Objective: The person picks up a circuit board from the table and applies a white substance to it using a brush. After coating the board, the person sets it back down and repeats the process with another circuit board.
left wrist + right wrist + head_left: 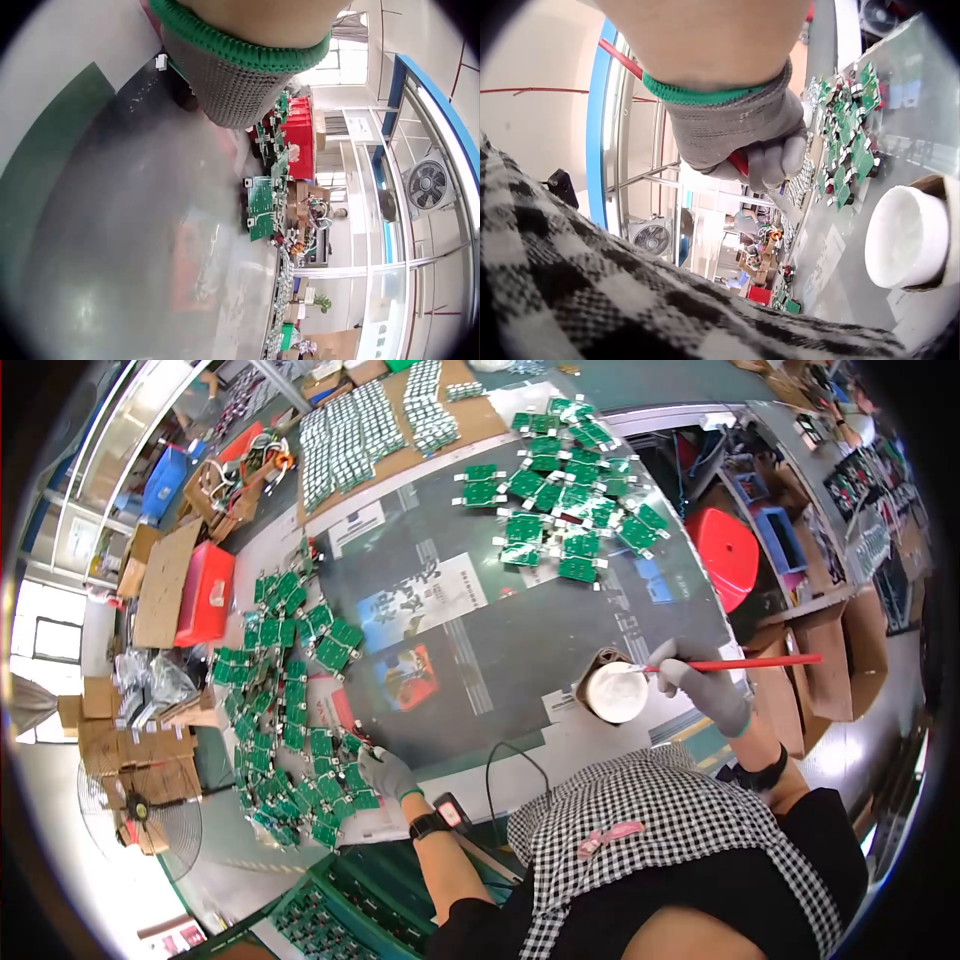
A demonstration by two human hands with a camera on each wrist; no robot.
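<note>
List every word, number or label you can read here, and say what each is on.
Nothing reads clearly.
Printed sheets under the dark table top: print too blurred.
White label on the red plastic box: too small.
Green circuit boards: markings too small.
White wall notice: blurred.
Red-handled brush in the right hand: no lettering visible.
</note>
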